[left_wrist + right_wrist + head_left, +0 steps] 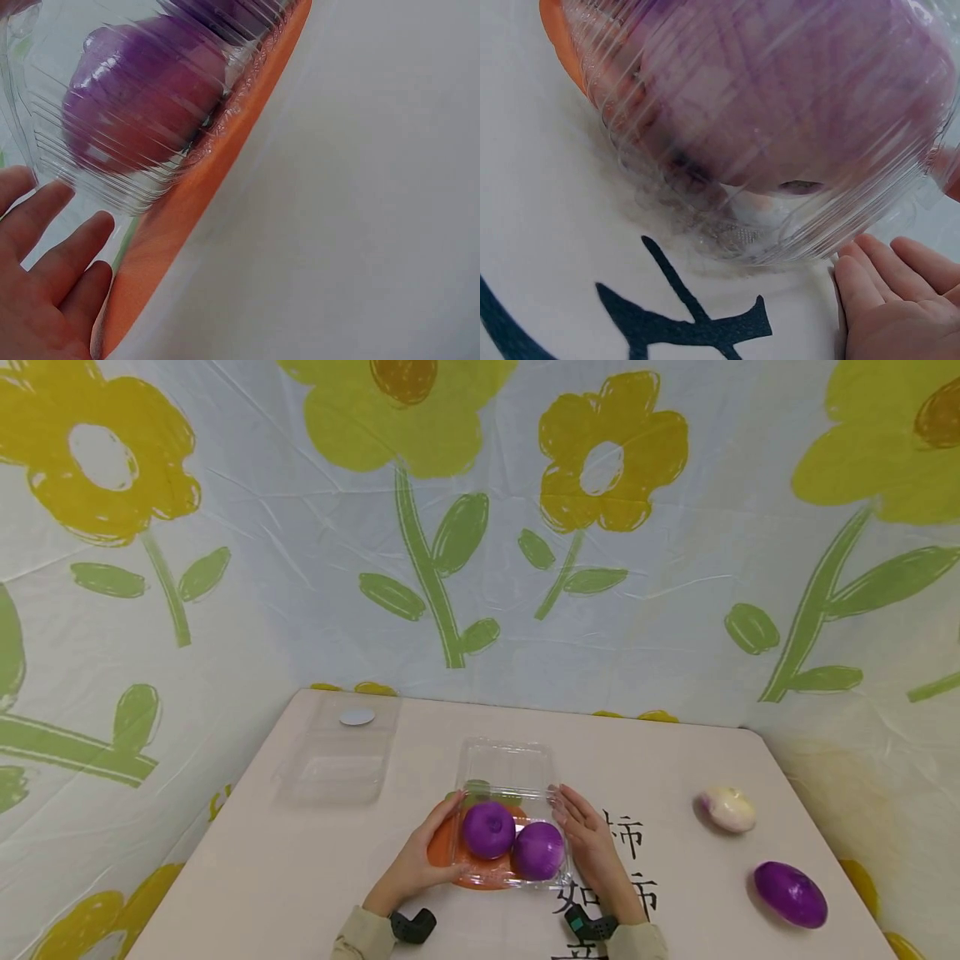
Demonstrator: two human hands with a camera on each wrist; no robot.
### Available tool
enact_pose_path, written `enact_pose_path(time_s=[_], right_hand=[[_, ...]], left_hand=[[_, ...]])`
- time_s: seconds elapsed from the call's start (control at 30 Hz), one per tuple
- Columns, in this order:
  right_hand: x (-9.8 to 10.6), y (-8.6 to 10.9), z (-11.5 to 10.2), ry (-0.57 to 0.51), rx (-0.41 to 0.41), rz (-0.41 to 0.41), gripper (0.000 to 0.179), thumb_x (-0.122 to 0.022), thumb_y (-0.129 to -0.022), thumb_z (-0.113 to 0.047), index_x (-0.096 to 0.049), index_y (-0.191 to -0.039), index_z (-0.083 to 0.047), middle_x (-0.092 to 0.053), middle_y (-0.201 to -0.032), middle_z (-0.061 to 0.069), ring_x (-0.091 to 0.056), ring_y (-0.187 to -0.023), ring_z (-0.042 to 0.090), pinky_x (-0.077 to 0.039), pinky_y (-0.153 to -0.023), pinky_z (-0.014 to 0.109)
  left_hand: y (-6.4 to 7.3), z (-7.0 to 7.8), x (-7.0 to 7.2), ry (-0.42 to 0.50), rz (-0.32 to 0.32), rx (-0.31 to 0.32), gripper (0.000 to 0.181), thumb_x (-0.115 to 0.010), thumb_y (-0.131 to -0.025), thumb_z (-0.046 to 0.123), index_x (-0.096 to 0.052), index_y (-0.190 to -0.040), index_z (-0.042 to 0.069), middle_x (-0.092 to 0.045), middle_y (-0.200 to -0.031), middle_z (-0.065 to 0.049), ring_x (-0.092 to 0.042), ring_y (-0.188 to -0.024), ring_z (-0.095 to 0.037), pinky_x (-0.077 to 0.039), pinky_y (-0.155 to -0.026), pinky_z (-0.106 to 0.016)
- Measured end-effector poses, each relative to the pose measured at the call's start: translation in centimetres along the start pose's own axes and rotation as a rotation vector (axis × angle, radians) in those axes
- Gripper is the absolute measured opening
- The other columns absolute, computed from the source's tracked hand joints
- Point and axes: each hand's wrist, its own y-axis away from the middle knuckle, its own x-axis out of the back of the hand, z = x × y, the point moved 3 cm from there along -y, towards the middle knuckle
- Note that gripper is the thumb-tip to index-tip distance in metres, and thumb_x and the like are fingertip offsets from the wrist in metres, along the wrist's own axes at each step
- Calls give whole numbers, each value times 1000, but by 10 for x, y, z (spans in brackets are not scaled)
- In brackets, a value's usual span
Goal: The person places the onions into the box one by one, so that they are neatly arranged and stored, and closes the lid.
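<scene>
A clear plastic clamshell box (517,810) with its lid tipped back sits on the table over an orange printed shape. Inside it lie two round purple vegetables, the left one (489,830) with a dimpled top and the right one (538,851) smoother; they resemble onions. My left hand (420,860) touches the box's left side, its fingertips against the ribbed wall in the left wrist view. Along the right side rests my right hand (592,843), its fingers nearly straight. The right wrist view shows these fingers (889,274) beside the ribbed plastic.
Another clear box (337,772), opened out, lies at the table's back left. On the right are a pale vegetable with a purple tinge (729,810) and a glossy purple oval one (791,894). Black characters (626,835) mark the tabletop. A flowered cloth (495,635) hangs around the table.
</scene>
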Motion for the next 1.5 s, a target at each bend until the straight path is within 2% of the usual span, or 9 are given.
enact_pose_path(time_s=[0.17,0.33,0.5,0.7,0.9,1.13,1.37,1.5], right_hand=[[0,0,0,-18,-4,-12,60,-47,-102,-4,-18,-154,4,-24,-160,23,-44,-135,9,-37,-107,20],[0,-1,0,-6,-10,-17,60,-47,-102,-5,-19,-155,2,-24,-160,21,-46,-134,6,-37,-107,21],[1,-1,2,1,-4,-8,59,-47,-102,-5,-20,-155,2,-24,-160,22,-46,-133,5,-38,-108,22],[1,-1,2,-13,7,4,58,-47,-102,-3,-23,-154,1,-26,-159,22,-46,-135,9,-38,-108,22],[1,-1,1,-6,36,-27,59,-46,-102,-1,-18,-154,5,-23,-159,25,-43,-138,14,-37,-108,20],[2,-1,2,-36,68,-55,60,-43,-101,4,-15,-154,6,-19,-159,28,-42,-139,16,-36,-110,25],[3,-1,2,-52,105,-86,61,-42,-101,6,-13,-155,6,-16,-159,29,-43,-138,17,-35,-111,28],[3,-1,1,-37,125,-102,61,-42,-100,6,-14,-155,4,-18,-161,24,-38,-141,24,-35,-112,30]], left_hand=[[0,0,1,-8,1,10,98,-83,-78,17,-26,-157,7,-32,-158,-18,-33,-144,-30,-22,-115,-21],[0,1,1,-5,8,-12,98,-84,-77,15,-27,-156,6,-33,-157,-19,-33,-144,-31,-21,-115,-21],[0,-2,2,-6,5,-37,98,-83,-77,14,-26,-155,2,-34,-156,-21,-33,-144,-25,-20,-115,-19],[0,-2,2,5,0,-38,97,-82,-78,14,-25,-155,1,-34,-156,-20,-32,-145,-21,-20,-115,-18],[1,-2,1,6,-3,-43,96,-82,-78,13,-25,-155,1,-34,-157,-18,-31,-146,-21,-19,-115,-18],[0,-2,1,0,-6,-60,96,-82,-79,14,-25,-155,0,-33,-157,-19,-31,-145,-24,-19,-116,-19],[-1,0,1,6,-5,-27,97,-82,-78,15,-25,-156,2,-33,-157,-19,-30,-146,-24,-19,-116,-19],[0,-1,1,1,-5,-8,97,-82,-79,16,-25,-156,3,-33,-158,-18,-29,-146,-27,-19,-116,-20]])
